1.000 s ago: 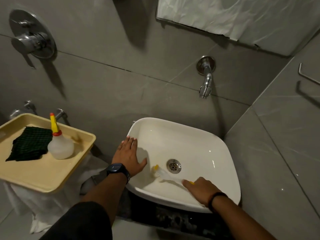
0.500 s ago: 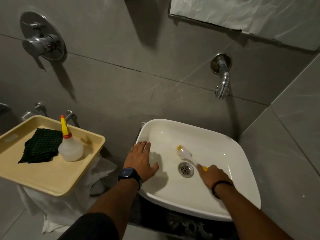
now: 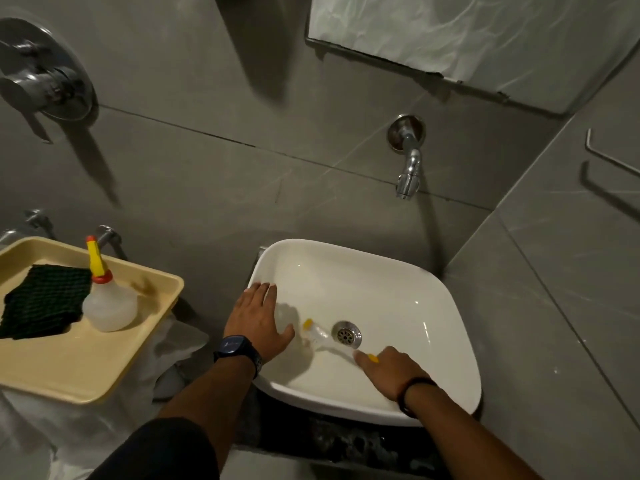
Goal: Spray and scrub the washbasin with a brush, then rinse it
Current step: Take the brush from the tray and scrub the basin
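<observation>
A white square washbasin [image 3: 433, 282] sits low in the middle, with a metal drain [image 3: 346, 334] in its bottom. My right hand [image 3: 391, 370] grips the handle of a small white brush [image 3: 317, 334] with yellow ends; its head rests on the basin floor just left of the drain. My left hand [image 3: 258, 318] lies flat, fingers spread, on the basin's left rim. A clear spray bottle [image 3: 107, 301] with a yellow nozzle stands on the beige tray [image 3: 62, 372] at the left.
A chrome tap [image 3: 408, 168] juts from the grey tiled wall above the basin. A dark green cloth [image 3: 41, 301] lies on the tray. A round shower mixer [image 3: 45, 81] is at upper left, a covered mirror [image 3: 450, 32] at the top, a wall close on the right.
The brush head has swept from beyond the drain back down to the left of it. My right hand pulled nearer to me. My left hand stayed on the rim.
</observation>
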A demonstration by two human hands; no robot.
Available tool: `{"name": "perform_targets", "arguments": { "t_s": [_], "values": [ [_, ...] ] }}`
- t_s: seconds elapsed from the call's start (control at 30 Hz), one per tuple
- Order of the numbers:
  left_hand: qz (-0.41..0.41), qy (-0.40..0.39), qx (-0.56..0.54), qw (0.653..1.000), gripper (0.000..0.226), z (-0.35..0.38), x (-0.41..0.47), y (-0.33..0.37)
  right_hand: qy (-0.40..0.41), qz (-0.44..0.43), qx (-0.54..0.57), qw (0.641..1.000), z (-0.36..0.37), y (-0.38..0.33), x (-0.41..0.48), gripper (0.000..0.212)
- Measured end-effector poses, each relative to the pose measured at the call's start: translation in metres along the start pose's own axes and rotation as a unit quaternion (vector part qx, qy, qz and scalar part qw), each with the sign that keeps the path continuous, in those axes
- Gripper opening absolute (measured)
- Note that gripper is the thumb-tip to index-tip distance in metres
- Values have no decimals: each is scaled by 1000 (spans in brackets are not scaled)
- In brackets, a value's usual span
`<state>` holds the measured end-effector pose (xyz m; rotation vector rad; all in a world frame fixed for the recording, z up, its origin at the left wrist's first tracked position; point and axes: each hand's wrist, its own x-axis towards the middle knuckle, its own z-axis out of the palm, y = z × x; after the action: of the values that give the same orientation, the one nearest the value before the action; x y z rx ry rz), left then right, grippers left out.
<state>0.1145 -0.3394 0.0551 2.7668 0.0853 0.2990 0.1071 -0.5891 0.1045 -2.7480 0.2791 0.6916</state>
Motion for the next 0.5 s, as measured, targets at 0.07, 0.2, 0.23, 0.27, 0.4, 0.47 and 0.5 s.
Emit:
{"name": "perform_targets", "arguments": {
  "t_s": [0.07,0.2,0.23,0.27,0.4,0.47,0.5],
  "values": [
    [1,2,-3,1000,83,2,1,-1,36,18,28,999,-1,-18,16,74],
    [5,14,-3,1000,82,6,2,-4,82,79,77,990,-15,-16,41,71],
    [7,15,0,1000,82,6,3,-5,90,93,76,989,-19,-10,42,71],
    [8,14,1,1000,82,6,2,-5,95,107,74,987,-23,-1,41,69],
    [7,8,2,1000,83,6,2,-5,43,130,107,985,-40,31,19,59],
    [8,7,1,1000,84,6,2,-5,-28,124,107,986,-41,32,3,54],
    [9,7,2,1000,84,6,2,-5,-58,114,102,986,-38,29,-2,51]
  ]
}}
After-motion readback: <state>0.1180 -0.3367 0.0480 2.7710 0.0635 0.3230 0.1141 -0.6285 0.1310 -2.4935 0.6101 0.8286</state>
